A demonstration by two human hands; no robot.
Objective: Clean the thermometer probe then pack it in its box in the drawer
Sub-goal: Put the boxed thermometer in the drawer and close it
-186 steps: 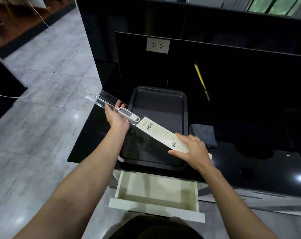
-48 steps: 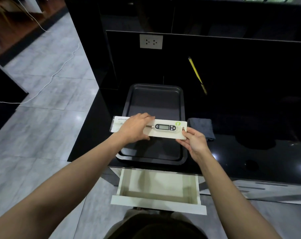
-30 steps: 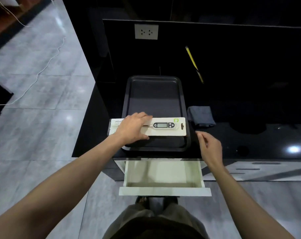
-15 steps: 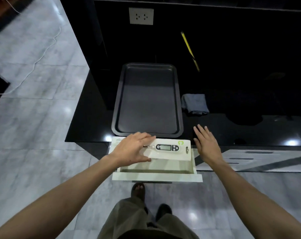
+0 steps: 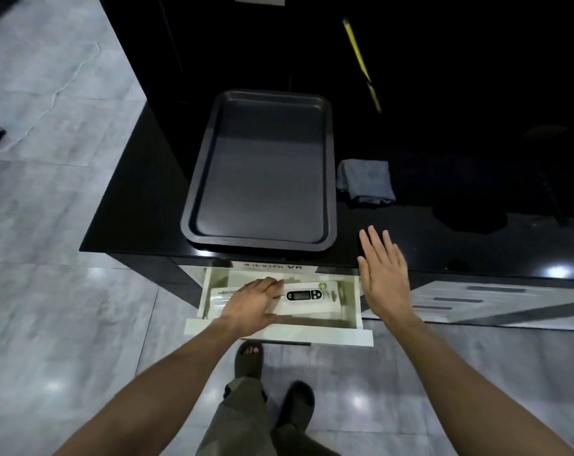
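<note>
Count: two hands, one box, one thermometer, one drawer, one tray, one cloth, one yellow stick. Left hand [image 5: 251,306] reaches down into the open white drawer [image 5: 279,335], palm down, forearm coming in from lower left. Its fingers [image 5: 269,284] lie close together and flat on top of the box [image 5: 312,307]; thumb is under the palm side, so cannot tell if it pinches the box edge or just presses. The box sits inside the drawer, lying lengthwise across it, left half hidden under the palm, only a strip with printed text showing beyond the knuckles. The thermometer [image 5: 303,295] is in the box, black body with display facing up, just right of the left fingertips, touching or nearly so; the probe itself is hidden under the hand. Above the fingers, on the black counter [image 5: 141,205], a dark tray [image 5: 210,179] sits just back from the drawer opening. Right of the tray, a folded grey cloth [image 5: 366,181], well apart from both hands. A yellow stick [image 5: 361,64] leans further back. Right hand [image 5: 382,274] hovers flat, palm down, over the counter edge just right of the drawer, fingers straight and slightly spread, holding nothing, not touching the box. The person's two feet show on the floor below the drawer.
</note>
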